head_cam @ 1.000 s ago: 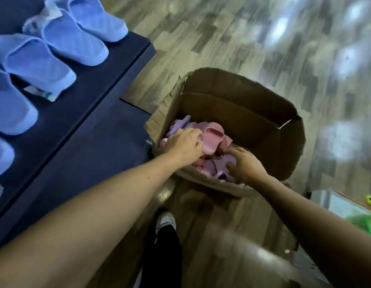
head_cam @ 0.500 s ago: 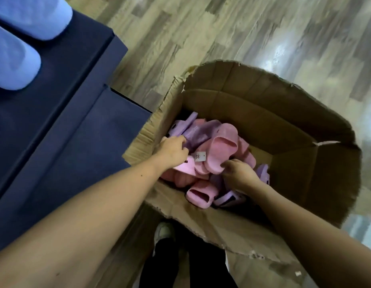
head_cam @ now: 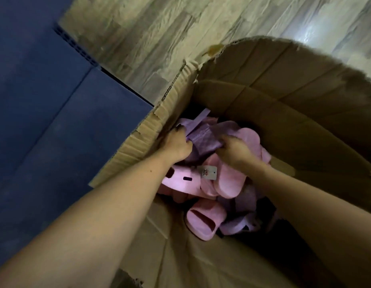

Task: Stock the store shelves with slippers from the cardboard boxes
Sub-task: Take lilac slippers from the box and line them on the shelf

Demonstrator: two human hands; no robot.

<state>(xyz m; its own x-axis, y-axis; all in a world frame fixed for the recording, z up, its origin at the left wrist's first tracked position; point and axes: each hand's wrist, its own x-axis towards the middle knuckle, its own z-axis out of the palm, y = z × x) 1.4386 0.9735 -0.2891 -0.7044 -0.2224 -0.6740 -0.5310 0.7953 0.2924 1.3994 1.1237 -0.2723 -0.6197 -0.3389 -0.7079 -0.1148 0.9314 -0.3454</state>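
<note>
An open cardboard box [head_cam: 274, 96] stands on the floor with several pink and purple slippers heaped inside. Both of my hands reach into it. My left hand [head_cam: 178, 146] grips the left side of a purple slipper [head_cam: 203, 138] at the top of the heap, near the box's left wall. My right hand [head_cam: 236, 152] holds the same purple slipper from its right side. Below my hands lie a pink slipper [head_cam: 228, 181] with a white tag [head_cam: 207, 173] and another pink slipper [head_cam: 203, 221] turned with its opening up.
A dark blue shelf unit [head_cam: 45, 121] stands just left of the box, its lower ledge touching the box's corner. Grey wood-pattern floor [head_cam: 180, 34] lies beyond the box. The box's torn near flap [head_cam: 190, 262] sits under my forearms.
My view has moved closer over the box, and the blue slippers on the shelf have left the frame. Both hands have shifted up the heap and closed on the purple slipper.
</note>
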